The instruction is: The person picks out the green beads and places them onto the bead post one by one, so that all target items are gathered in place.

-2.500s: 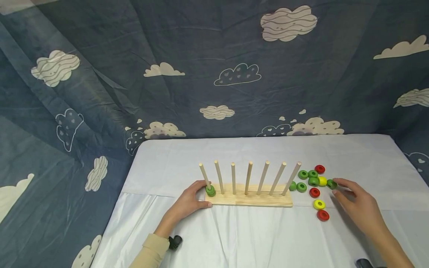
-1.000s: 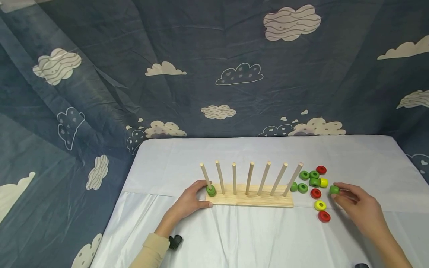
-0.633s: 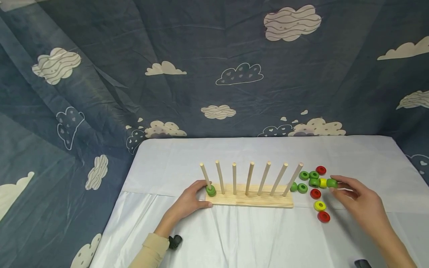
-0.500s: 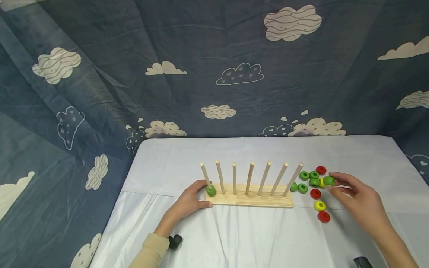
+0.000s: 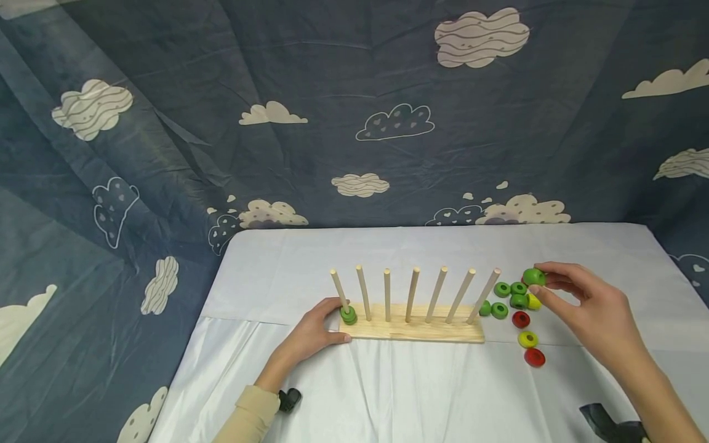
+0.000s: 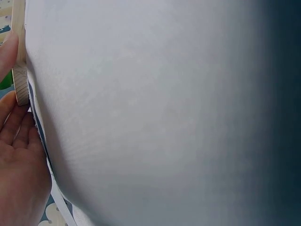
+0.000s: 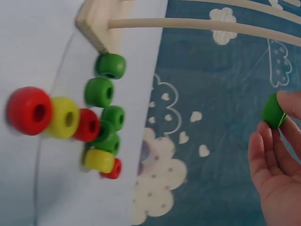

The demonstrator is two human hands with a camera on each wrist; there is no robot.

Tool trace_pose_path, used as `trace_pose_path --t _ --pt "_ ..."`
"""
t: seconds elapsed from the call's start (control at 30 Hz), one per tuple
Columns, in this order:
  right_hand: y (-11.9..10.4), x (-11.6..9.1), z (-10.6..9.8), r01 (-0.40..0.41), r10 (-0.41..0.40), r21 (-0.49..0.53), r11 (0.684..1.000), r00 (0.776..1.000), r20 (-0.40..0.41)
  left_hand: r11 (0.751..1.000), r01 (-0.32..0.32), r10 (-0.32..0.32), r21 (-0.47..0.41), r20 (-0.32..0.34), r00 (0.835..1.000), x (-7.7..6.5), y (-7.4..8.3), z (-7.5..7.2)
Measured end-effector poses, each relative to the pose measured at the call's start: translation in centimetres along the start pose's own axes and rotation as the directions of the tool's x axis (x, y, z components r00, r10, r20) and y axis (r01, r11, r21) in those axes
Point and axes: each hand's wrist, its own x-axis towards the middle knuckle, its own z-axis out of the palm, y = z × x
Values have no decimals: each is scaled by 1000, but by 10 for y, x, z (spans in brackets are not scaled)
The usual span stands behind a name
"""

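Observation:
A pale wooden peg board (image 5: 415, 332) with a row of upright dowels stands on the white-covered table. My left hand (image 5: 307, 335) grips its left end, thumb at the front edge and fingers behind; the left wrist view shows the board's end (image 6: 20, 84) between thumb and fingers. Green beads (image 5: 348, 315) sit low on the leftmost dowel. Off the board's right end, my right hand (image 5: 595, 304) pinches a green bead (image 5: 533, 276) between thumb and fingertips, raised over the loose beads. In the right wrist view this held bead (image 7: 272, 112) is well apart from the others.
Right of the board lie several loose green beads (image 5: 500, 310), two yellow beads (image 5: 528, 339) and red beads (image 5: 534, 357). One red bead (image 7: 112, 169) at the back is hidden in the head view. A dark cloud-patterned cloth (image 5: 388, 172) hangs behind the table.
My right hand has drawn the green bead slightly back, then lifted it up and leftward, over the back of the loose beads. My left hand has stayed on the board.

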Motion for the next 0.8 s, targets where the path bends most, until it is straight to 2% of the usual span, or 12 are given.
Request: trace_pose_path --t 0.4,0.6,0.8 --pt "-28 9 -9 163 -159 56 985 985 -65 1000 9 -9 -6 -3 1000 0 -1 0" --pt "-40 10 -13 211 -196 135 968 974 -117 1000 4 -4 -5 -4 1000 -1 0 0" --pt "-53 13 -15 256 -235 180 950 963 -130 1000 10 -10 -1 -5 1000 -1 0 1"
